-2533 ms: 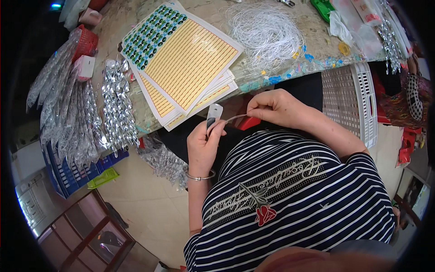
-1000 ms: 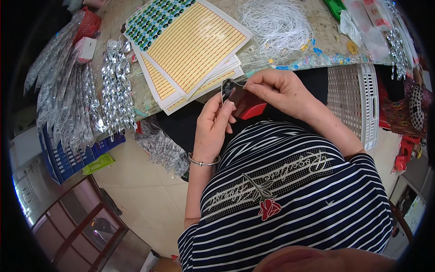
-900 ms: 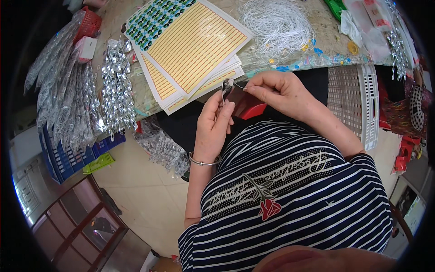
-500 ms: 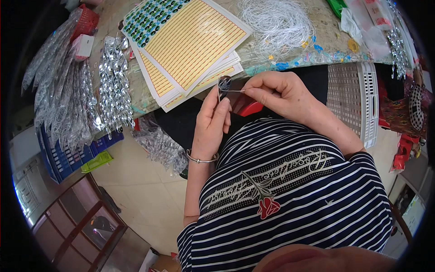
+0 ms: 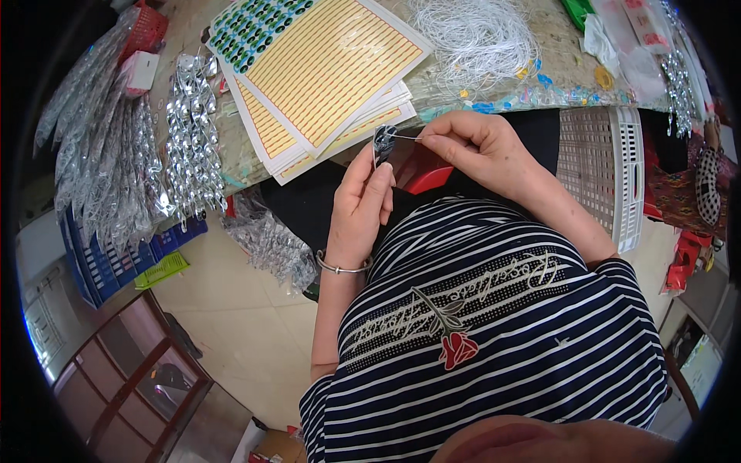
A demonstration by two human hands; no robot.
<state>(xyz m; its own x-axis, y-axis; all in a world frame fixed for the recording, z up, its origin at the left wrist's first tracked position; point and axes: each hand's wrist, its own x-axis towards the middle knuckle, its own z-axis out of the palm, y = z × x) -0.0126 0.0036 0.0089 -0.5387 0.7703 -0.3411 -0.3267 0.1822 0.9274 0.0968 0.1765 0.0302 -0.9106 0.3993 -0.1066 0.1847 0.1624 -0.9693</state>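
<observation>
Just off the table's near edge, my left hand point(image 5: 361, 204) pinches a small shiny dark silver piece point(image 5: 383, 143) between thumb and fingers, holding it upright. What the piece is exactly I cannot make out. My right hand point(image 5: 475, 150) is closed in a pinch on a thin white string point(image 5: 405, 137), which runs taut from the top of the piece to my fingertips. Beyond my hands lie stacked sticker sheets point(image 5: 332, 73), printed with yellow-and-red strips and green-and-black ovals. A loose heap of white string point(image 5: 475, 42) sits to the right of them.
Twisted silver foil strands point(image 5: 193, 131) and plastic-wrapped ones point(image 5: 108, 154) hang over the table's left edge. A red basket point(image 5: 147, 31) stands behind them, a blue crate point(image 5: 104, 262) below. To my right is a white plastic basket point(image 5: 602, 170); more silver strands point(image 5: 677, 85) hang far right.
The shiny piece has turned slightly in my left hand, showing more of its face. My right hand has shifted a little upward and right, still drawing on the string.
</observation>
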